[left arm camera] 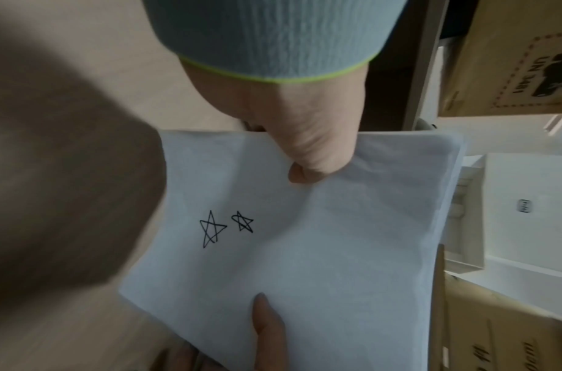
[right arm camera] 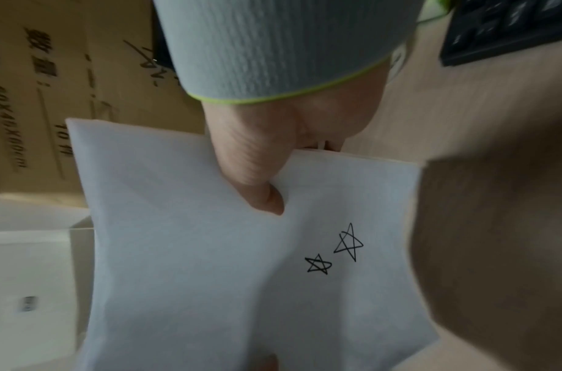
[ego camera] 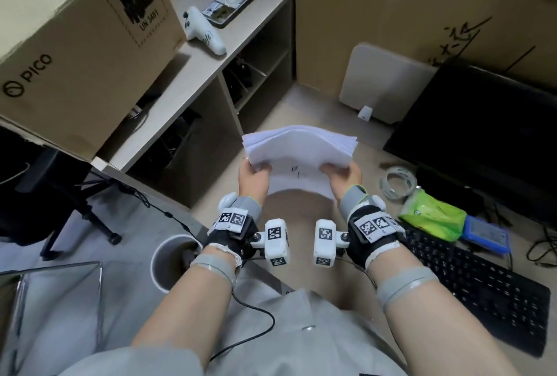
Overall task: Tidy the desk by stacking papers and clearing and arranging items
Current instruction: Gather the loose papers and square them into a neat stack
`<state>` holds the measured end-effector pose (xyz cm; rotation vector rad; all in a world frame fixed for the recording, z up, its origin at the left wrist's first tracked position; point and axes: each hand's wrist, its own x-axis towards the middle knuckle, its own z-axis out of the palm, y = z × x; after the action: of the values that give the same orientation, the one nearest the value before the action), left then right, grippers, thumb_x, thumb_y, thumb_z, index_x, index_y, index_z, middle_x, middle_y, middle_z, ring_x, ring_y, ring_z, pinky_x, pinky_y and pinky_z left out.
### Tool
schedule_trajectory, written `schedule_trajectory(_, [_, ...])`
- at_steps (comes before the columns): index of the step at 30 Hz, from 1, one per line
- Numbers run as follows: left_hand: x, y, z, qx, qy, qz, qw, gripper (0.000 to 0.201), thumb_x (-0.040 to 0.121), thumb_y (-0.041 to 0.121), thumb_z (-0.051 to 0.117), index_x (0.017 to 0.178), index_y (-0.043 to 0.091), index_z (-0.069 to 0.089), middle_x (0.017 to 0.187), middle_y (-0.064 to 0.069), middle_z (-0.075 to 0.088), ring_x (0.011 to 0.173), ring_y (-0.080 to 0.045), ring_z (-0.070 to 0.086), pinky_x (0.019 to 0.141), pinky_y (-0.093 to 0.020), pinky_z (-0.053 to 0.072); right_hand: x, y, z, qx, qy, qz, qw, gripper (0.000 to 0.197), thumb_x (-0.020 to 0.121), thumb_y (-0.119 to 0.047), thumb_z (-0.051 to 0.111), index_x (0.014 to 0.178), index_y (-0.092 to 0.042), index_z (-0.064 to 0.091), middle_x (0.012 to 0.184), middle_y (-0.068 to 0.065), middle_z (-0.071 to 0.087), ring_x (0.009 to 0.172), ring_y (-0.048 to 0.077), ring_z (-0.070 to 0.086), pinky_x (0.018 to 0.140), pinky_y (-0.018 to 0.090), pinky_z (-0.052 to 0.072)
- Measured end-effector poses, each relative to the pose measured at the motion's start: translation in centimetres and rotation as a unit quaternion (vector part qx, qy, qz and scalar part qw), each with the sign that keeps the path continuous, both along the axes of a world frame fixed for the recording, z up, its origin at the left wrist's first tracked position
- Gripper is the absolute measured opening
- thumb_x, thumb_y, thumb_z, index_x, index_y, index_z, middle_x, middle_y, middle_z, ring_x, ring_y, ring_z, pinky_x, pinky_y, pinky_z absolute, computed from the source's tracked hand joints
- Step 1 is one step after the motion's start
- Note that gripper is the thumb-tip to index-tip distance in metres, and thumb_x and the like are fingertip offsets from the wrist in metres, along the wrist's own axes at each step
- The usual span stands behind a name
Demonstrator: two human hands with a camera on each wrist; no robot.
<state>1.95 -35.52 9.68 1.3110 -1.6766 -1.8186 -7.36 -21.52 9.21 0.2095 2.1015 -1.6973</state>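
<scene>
Desk (ego camera: 280, 110) surface, light wood, carries everything here. Behind it cardboard boxes (ego camera: 407, 14) stand as a wall; a PICO-marked box (ego camera: 75, 44) sits on the shelf unit (ego camera: 193, 80) at left. Black monitor (ego camera: 482, 122) lies at right, black keyboard (ego camera: 482, 282) below it along the desk's right edge.

Paper stack (ego camera: 298, 149) is held above the desk, between both hands and just ahead of them, its far end sagging away from the person. Top sheet shows two hand-drawn stars (left arm camera: 225, 226) near its middle. Left hand (ego camera: 253, 178) grips the stack's near left corner — thumb on top, fingers curled under. Right hand (ego camera: 343, 177) grips the near right corner the same way, thumb (right arm camera: 260, 190) pressed on the top sheet. The two hands are apart, stack spanning the gap between them. Whether the far edge touches the desk I cannot tell.

Smaller items: white flat device (ego camera: 379, 83) leaning against the boxes, white cup (ego camera: 171, 258) near the left wrist, white controller (ego camera: 202, 30) and a phone (ego camera: 232, 5) on the shelf top. Right of the right hand — a clear tape roll (ego camera: 398, 181), then a green tissue pack (ego camera: 431, 213), then a small blue case (ego camera: 485, 234) touching it.
</scene>
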Motion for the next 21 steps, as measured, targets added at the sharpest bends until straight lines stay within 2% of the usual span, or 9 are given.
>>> schedule_trajectory(2, [-0.7, -0.5, 1.1, -0.027, 0.043, 0.025, 0.998, 0.022, 0.082, -0.004, 0.05, 0.095, 0.009, 0.061, 0.085, -0.006, 0.058, 0.077, -0.016, 0.051, 0.073, -0.031, 0.042, -1.0, -0.7, 1.2, -0.036, 0.011, -0.014, 0.999, 0.024, 0.08, 0.01, 0.063, 0.104, 0.011, 0.066, 0.09, 0.007, 0.056, 0.077, 0.014, 0.045, 0.051, 0.009, 0.039])
schedule_trajectory(5, [-1.1, -1.4, 1.6, -0.053, 0.073, 0.048, 0.995, 0.02, 0.075, -0.007, 0.05, 0.08, 0.009, 0.061, 0.077, -0.002, 0.056, 0.077, -0.018, 0.049, 0.073, -0.03, 0.041, -2.1, -1.0, 1.7, -0.024, 0.009, -0.016, 1.0, 0.024, 0.075, 0.006, 0.067, 0.099, 0.005, 0.069, 0.086, 0.004, 0.059, 0.079, 0.013, 0.046, 0.061, 0.025, 0.041])
schedule_trajectory(9, [-0.3, -1.1, 0.7, -0.05, 0.021, 0.038, 0.998, 0.014, 0.07, 0.006, 0.045, 0.073, 0.014, 0.056, 0.076, -0.003, 0.054, 0.072, -0.017, 0.045, 0.067, -0.029, 0.04, -1.3, -0.4, -0.1, 0.045, -0.011, 0.026, 0.999, 0.026, 0.076, 0.006, 0.068, 0.102, 0.003, 0.07, 0.089, 0.006, 0.06, 0.084, 0.013, 0.046, 0.069, 0.03, 0.043])
schedule_trajectory(12, [0.4, -1.0, -0.8, -0.028, -0.034, 0.034, 0.998, 0.02, 0.077, -0.002, 0.047, 0.067, 0.014, 0.054, 0.072, -0.005, 0.053, 0.073, -0.019, 0.045, 0.068, -0.03, 0.041, -0.7, 0.5, -1.7, 0.167, -0.073, 0.099, 0.978, 0.027, 0.077, 0.0, 0.073, 0.104, -0.004, 0.069, 0.091, 0.007, 0.063, 0.086, 0.015, 0.052, 0.083, 0.034, 0.052])
schedule_trajectory(13, [0.4, -1.2, -0.8, -0.016, -0.05, 0.036, 0.998, 0.024, 0.079, -0.004, 0.048, 0.064, 0.014, 0.054, 0.069, -0.003, 0.052, 0.072, -0.019, 0.045, 0.068, -0.03, 0.04, -0.5, 0.7, -1.8, 0.148, -0.099, 0.085, 0.98, 0.029, 0.078, 0.002, 0.072, 0.106, -0.004, 0.069, 0.092, 0.006, 0.062, 0.087, 0.014, 0.052, 0.079, 0.029, 0.052])
schedule_trajectory(15, [0.2, -1.4, -0.4, 0.01, -0.074, 0.032, 0.997, 0.025, 0.079, -0.006, 0.048, 0.063, 0.012, 0.054, 0.068, -0.003, 0.051, 0.071, -0.021, 0.044, 0.063, -0.028, 0.039, -0.4, 0.8, -1.6, 0.077, -0.145, 0.029, 0.986, 0.032, 0.079, 0.007, 0.07, 0.109, -0.005, 0.068, 0.094, 0.004, 0.062, 0.087, 0.013, 0.051, 0.06, 0.017, 0.048])
schedule_trajectory(17, [0.1, -1.5, 0.1, 0.027, -0.067, 0.035, 0.997, 0.021, 0.075, -0.009, 0.047, 0.067, 0.008, 0.054, 0.068, -0.002, 0.049, 0.07, -0.02, 0.042, 0.059, -0.025, 0.036, -0.2, 0.5, -1.2, 0.035, -0.154, -0.002, 0.987, 0.032, 0.079, 0.013, 0.064, 0.108, -0.003, 0.068, 0.095, 0.005, 0.062, 0.087, 0.015, 0.048, 0.048, 0.012, 0.044])
schedule_trajectory(18, [0.1, -1.5, 0.4, 0.034, -0.052, 0.037, 0.997, 0.019, 0.073, -0.01, 0.047, 0.071, 0.006, 0.056, 0.068, -0.002, 0.048, 0.07, -0.02, 0.041, 0.058, -0.025, 0.035, -0.4, 0.3, -1.1, 0.035, -0.142, 0.004, 0.989, 0.03, 0.078, 0.013, 0.063, 0.104, -0.001, 0.069, 0.093, 0.004, 0.061, 0.086, 0.015, 0.047, 0.049, 0.014, 0.043])
schedule_trajectory(21, [0.2, -1.6, 1.4, 0.045, -0.002, 0.04, 0.998, 0.024, 0.065, -0.006, 0.05, 0.085, 0.001, 0.061, 0.074, -0.006, 0.05, 0.072, -0.021, 0.044, 0.064, -0.028, 0.038, -1.1, -0.1, -0.4, 0.113, -0.071, 0.035, 0.99, 0.014, 0.07, 0.001, 0.069, 0.078, -0.011, 0.069, 0.085, 0.004, 0.061, 0.08, 0.015, 0.048, 0.066, 0.027, 0.044])
